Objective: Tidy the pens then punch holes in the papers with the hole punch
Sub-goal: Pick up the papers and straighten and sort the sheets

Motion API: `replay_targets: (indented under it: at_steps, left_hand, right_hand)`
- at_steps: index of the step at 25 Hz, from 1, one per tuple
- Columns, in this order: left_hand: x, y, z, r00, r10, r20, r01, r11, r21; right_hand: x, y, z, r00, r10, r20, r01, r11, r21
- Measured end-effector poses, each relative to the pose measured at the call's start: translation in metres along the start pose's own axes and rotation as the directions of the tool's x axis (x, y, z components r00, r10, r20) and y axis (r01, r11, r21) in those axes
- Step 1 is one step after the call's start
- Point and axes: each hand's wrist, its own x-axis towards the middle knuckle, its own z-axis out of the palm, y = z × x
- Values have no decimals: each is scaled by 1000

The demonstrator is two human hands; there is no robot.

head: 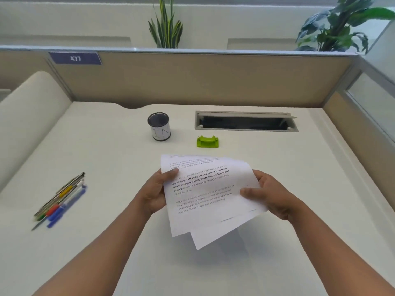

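Observation:
A loose stack of printed papers [210,199] is lifted above the desk, fanned slightly. My left hand [155,194] grips its left edge and my right hand [270,194] grips its right edge. Beyond the papers a small green hole punch [207,142] rests on the desk. A black mesh pen cup [158,126] with a white label stands left of the punch and looks empty from here. Several pens [61,199] lie bundled together on the desk at the left, outside the cup.
The white desk [106,150] is enclosed by beige partition walls behind and to the right. An open cable slot [245,122] is cut into the desk at the back right. A padded white panel [27,116] rises at the far left.

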Motion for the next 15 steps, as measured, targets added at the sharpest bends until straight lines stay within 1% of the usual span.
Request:
replay_targets:
  at_steps: [1,4,7,9,11,13,15]
  left_hand:
    - [-3,6,-5,1000,10,10,-10,1000,-8]
    - [-11,21,-15,997,74,-19,-74,997,11]
    - [-22,36,-9,981,185,-49,-176,972,154]
    - [-30,42,-2,971,235,-52,-216,944,249]
    - [-36,45,2,965,261,-14,-244,920,308]
    - [-41,49,7,960,281,21,-268,889,371]
    - [-47,52,13,949,314,39,-300,852,430]
  right_hand:
    - [3,-1,6,1000,4,21,-4,1000,1]
    - [10,-1,21,997,26,80,-22,999,-41]
    - [14,-5,29,996,18,90,-14,998,-53]
    - [18,-11,34,998,-8,55,7,1000,15]
    - [24,-17,38,998,-52,19,51,996,72]
    - [29,-19,41,996,-88,-11,88,992,92]
    - [33,-20,44,992,-101,-75,109,988,108]
